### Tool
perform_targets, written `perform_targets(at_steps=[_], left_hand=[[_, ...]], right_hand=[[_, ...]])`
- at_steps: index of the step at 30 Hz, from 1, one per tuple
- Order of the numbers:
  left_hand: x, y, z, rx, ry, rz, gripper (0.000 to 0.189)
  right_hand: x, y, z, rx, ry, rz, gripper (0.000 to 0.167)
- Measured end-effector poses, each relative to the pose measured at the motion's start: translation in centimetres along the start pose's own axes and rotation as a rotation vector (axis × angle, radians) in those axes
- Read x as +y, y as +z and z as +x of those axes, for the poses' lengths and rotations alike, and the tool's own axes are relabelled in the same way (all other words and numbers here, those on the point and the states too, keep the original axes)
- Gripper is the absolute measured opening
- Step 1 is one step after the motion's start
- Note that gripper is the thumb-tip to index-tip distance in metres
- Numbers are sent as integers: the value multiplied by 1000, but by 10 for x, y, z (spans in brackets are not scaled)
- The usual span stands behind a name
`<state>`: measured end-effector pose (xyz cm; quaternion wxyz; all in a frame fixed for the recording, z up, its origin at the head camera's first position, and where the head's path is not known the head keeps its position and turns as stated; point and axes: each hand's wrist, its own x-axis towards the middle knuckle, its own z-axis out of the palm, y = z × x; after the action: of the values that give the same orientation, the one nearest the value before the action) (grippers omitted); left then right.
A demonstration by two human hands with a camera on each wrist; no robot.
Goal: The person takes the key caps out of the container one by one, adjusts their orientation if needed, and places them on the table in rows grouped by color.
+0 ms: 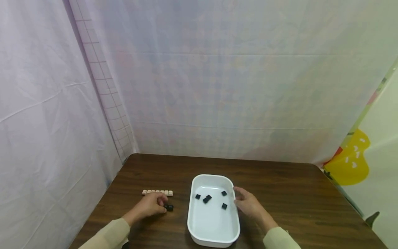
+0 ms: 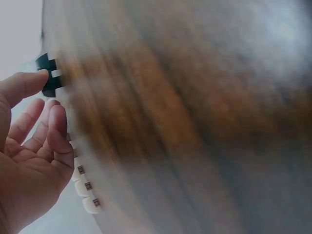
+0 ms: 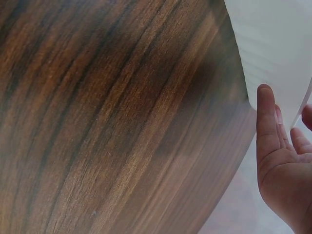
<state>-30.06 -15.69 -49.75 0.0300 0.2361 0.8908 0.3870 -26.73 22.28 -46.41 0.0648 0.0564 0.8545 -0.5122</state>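
A white rectangular tray [image 1: 214,224] stands on the table with several small black keycaps [image 1: 224,206] inside. My left hand [image 1: 151,204] is left of the tray, over the tabletop. In the left wrist view, its thumb [image 2: 31,85] touches a pair of black keycaps [image 2: 50,84], while the other fingers are loosely bent and apart from them. Just beyond this hand lies a row of pale keycaps [image 1: 158,192], partly covered by it. At the tray's right side my right hand [image 1: 249,205] touches the rim and outer wall; one finger [image 3: 265,114] lies straight along the wall.
The dark wood-grain table [image 1: 280,193] extends on both sides of the tray. Pale curtains [image 1: 217,86] hang behind its far edge and along the left. A cloth with a yellow printed shape [image 1: 348,162] hangs on the right.
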Motion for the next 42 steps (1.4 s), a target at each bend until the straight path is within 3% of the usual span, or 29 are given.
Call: perform_targets(at_steps=[7, 15, 22, 28, 36, 42], left_hand=[[11, -8, 8, 18, 11, 0, 22], [47, -3, 33, 33, 50, -23, 22], [85, 24, 63, -35, 68, -24, 25], [109, 47, 80, -81, 95, 7, 24], [116, 71, 94, -114, 130, 27, 25], [117, 85, 104, -159, 189, 96, 27]], right_hand=[[0, 1, -1, 4, -7, 17, 53], [-2, 1, -2, 7, -18, -12, 53], [-4, 0, 0, 5, -5, -41, 55], [-2, -1, 3, 4, -19, -48, 58], [-1, -1, 5, 5, -10, -34, 60], [-1, -1, 4, 0, -32, -8, 59]])
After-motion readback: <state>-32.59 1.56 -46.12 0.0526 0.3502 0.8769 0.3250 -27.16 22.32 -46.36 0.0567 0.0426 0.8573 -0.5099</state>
